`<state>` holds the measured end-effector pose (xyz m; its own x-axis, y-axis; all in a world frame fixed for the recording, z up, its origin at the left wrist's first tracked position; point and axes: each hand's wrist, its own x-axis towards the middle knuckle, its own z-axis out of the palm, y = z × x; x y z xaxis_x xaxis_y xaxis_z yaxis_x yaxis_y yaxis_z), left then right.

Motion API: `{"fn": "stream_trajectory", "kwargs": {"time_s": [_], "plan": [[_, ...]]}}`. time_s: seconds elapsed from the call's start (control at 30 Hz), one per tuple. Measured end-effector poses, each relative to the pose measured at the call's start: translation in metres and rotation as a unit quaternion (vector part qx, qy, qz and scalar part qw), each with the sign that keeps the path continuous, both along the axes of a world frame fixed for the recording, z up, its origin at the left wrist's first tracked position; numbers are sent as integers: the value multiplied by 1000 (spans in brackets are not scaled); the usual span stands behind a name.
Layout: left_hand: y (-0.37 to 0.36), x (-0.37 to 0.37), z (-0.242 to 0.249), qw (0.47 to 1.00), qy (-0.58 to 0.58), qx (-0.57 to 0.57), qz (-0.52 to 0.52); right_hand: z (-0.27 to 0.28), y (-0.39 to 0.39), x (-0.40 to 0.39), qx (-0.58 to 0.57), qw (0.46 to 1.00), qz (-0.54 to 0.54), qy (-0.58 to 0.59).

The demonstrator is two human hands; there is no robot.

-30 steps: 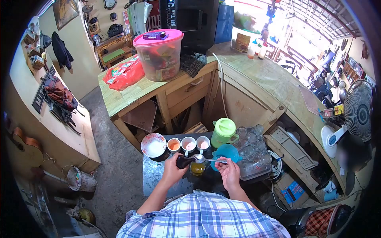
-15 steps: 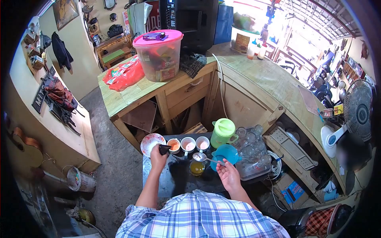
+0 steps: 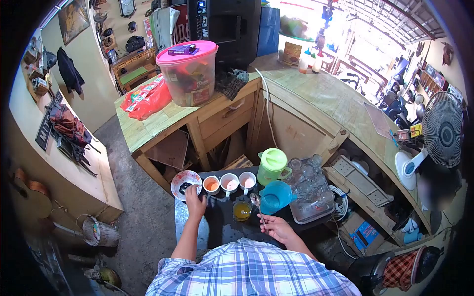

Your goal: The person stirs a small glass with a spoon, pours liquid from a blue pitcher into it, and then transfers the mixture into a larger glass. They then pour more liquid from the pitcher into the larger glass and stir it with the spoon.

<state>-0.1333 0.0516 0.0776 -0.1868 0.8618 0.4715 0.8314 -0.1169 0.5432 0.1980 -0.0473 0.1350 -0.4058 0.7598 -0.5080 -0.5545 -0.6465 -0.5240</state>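
Note:
At the left end of the dark table lies a red-patterned white bowl (image 3: 178, 179) with a small black object (image 3: 184, 187) in it. My left hand (image 3: 196, 203) is at the bowl's near edge, its fingertips close to the black object; whether they grip it is unclear. Three white cups stand in a row right of the bowl, one (image 3: 212, 184) with orange contents. Between finger and thumb, my right hand (image 3: 277, 228) holds a metal spoon (image 3: 260, 209) upright. A glass of yellow liquid (image 3: 242, 211) stands left of the spoon, and a blue pitcher (image 3: 275, 196) stands right of it.
Behind the blue pitcher is a green lidded pitcher (image 3: 273, 166). Upturned glasses fill a tray (image 3: 312, 213) at the right. A wooden counter (image 3: 316, 93) curves behind the table, bearing a pink-lidded tub (image 3: 188, 79) and a fan (image 3: 439, 129).
The black object has gone from my raised left hand down into the bowl. My right hand has moved left and down, and the spoon has turned from nearly level to upright.

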Motion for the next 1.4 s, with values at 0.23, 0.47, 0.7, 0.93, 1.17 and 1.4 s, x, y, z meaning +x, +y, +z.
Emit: {"fn": "stream_trajectory", "kwargs": {"time_s": [0.23,0.47,0.7,0.93,1.17,1.4], "plan": [[-31,29,11,985,-79,0,-155,-20,1,-9,165,921,153,-319],[-52,43,6,968,-132,-61,-204,-31,-15,1,313,746,28,-587],[-50,58,9,952,-106,-147,-247,-57,-22,2,294,773,8,-562],[-49,78,15,891,-189,-240,-335,-57,-11,-15,318,779,7,-541],[-55,81,10,890,-221,-238,-321,-66,-11,-8,232,835,42,-496],[-58,82,-2,907,-211,-223,-289,-62,-12,-1,192,871,64,-447]]}}
